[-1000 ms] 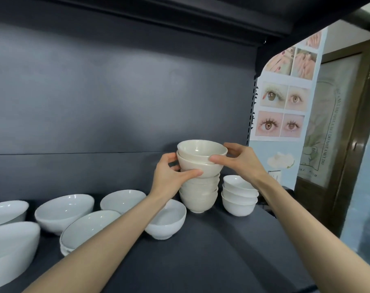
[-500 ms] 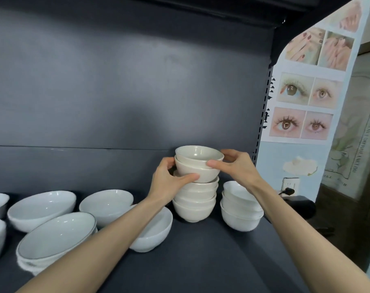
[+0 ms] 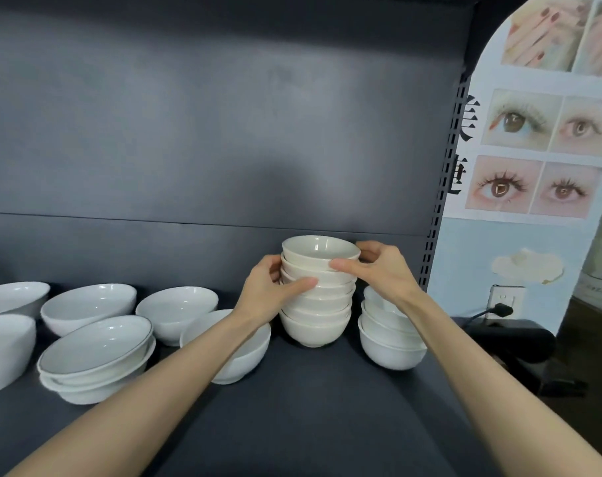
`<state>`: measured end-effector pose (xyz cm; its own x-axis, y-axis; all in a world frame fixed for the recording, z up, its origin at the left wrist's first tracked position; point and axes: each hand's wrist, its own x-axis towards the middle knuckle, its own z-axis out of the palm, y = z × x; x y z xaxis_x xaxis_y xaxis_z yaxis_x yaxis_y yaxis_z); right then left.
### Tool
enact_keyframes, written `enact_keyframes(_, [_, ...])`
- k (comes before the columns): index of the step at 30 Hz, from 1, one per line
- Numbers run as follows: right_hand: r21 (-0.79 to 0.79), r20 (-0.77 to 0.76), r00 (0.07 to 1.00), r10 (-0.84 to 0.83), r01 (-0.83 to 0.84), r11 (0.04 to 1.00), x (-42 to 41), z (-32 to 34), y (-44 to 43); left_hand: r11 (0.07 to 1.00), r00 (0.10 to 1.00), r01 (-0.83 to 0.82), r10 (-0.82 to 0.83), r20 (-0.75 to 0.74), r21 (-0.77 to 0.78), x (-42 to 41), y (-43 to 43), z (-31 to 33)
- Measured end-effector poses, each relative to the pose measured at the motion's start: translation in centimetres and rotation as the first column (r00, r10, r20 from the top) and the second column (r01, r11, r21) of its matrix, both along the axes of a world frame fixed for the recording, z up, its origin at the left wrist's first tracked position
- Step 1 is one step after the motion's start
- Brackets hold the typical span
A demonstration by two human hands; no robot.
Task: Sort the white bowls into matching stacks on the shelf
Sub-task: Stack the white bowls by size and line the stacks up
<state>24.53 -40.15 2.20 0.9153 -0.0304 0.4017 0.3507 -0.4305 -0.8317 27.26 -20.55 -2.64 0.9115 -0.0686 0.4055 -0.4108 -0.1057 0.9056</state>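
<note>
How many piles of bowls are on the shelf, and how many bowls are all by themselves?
Piles: 3 (cream pile, rimmed pile, small white pile)
Lone bowls: 5 (two cut off at the left edge)
Total: 8

The dark grey shelf (image 3: 309, 414) carries bowls along its width. Toward the right stands a tall stack of cream bowls (image 3: 315, 327), with a shorter stack of white bowls (image 3: 390, 351) just beside it. To the left sit a front bowl (image 3: 249, 356), a back bowl (image 3: 175, 309), a low stack of dark-rimmed bowls (image 3: 96, 361), a wide bowl (image 3: 87, 306) and larger bowls (image 3: 7, 349) at the edge.
</note>
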Motion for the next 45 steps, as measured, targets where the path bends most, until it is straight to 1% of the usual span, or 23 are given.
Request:
enact_keyframes(4, [0.011,0.01,1.0,0.011,-0.011,1.0,0.4,-0.1,-0.1,1.0,1.0,-0.007,0.007,0.021,0.009,0.1,0.1,-0.1])
enact_keyframes(11, [0.044,0.017,1.0,0.021,-0.022,0.999,0.8,-0.2,-0.2,0.999,0.999,0.041,-0.042,0.034,0.015,0.1,0.4,-0.2])
enact_keyframes(21, [0.036,0.015,1.0,0.006,-0.007,0.999,0.6,-0.1,0.0,0.998,0.998,0.018,-0.021,0.055,0.058,0.5,0.6,-0.2])
enact_keyframes(23, [0.022,-0.004,1.0,0.003,-0.003,1.0,0.3,0.0,0.1,0.998,0.999,0.015,-0.018,0.049,0.069,0.5,0.6,0.0])
enact_keyframes(27, [-0.065,-0.028,1.0,-0.002,0.0,0.998,0.1,0.1,-0.1,0.994,1.0,0.013,-0.016,0.024,0.106,-0.1,0.6,0.5])
enact_keyframes(31, [-0.113,-0.041,0.999,-0.013,0.008,0.994,-0.2,0.5,-0.1,0.973,1.0,-0.023,0.022,0.006,0.229,-0.9,0.8,1.5])
enact_keyframes(34, [-0.207,-0.091,0.996,-0.02,0.0,0.978,-0.4,1.1,-0.1,0.921,0.997,-0.057,0.069,-0.019,0.385,-1.2,1.1,2.6])
enact_keyframes(36, [-0.28,-0.13,0.991,-0.037,-0.001,0.96,-0.8,1.8,0.1,0.863,0.995,-0.072,0.096,-0.023,0.501,-1.5,1.3,3.3])
enact_keyframes(38, [-0.349,-0.133,0.99,-0.046,-0.003,0.937,-1.3,2.6,0.2,0.787,0.991,-0.118,0.129,0.026,0.605,-2.1,1.8,3.9])
enact_keyframes(41, [-0.486,-0.048,0.996,-0.072,0.04,0.873,-2.4,4.0,0.9,0.685,0.969,-0.245,0.185,0.162,0.686,-3.5,3.0,5.0])
enact_keyframes(45, [-0.613,0.051,0.998,-0.032,0.057,0.788,-4.2,5.7,3.3,0.541,0.935,-0.356,0.204,0.291,0.762,-6.0,5.7,7.0])
